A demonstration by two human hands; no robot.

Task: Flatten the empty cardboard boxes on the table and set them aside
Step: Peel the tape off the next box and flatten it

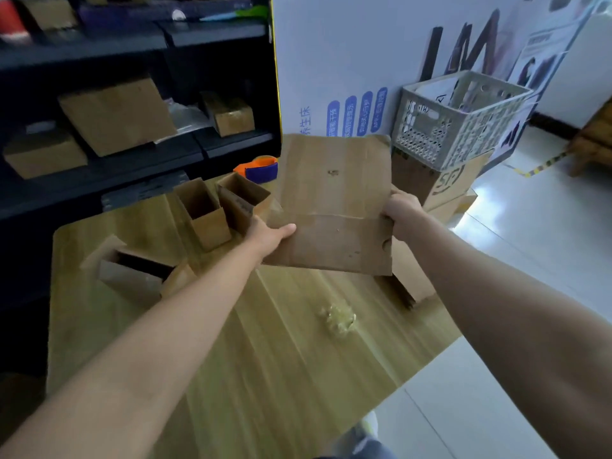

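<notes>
A flattened brown cardboard box (334, 200) is held in the air above the far right part of the wooden table (265, 342). My left hand (268, 235) grips its left edge, thumb on top. My right hand (402, 210) grips its right edge. Two small open boxes (203, 210) (243, 202) stand upright at the table's far side, just left of my left hand. A third open box (132, 273) lies on its side near the table's left edge.
A crumpled wad of clear tape (337, 318) lies mid-table. An orange and blue tape dispenser (260, 167) sits at the far edge. Flat cardboard (407, 270) is at the table's right side. A white crate (460, 117) rests on stacked boxes (447, 183). Dark shelves (99, 154) stand behind.
</notes>
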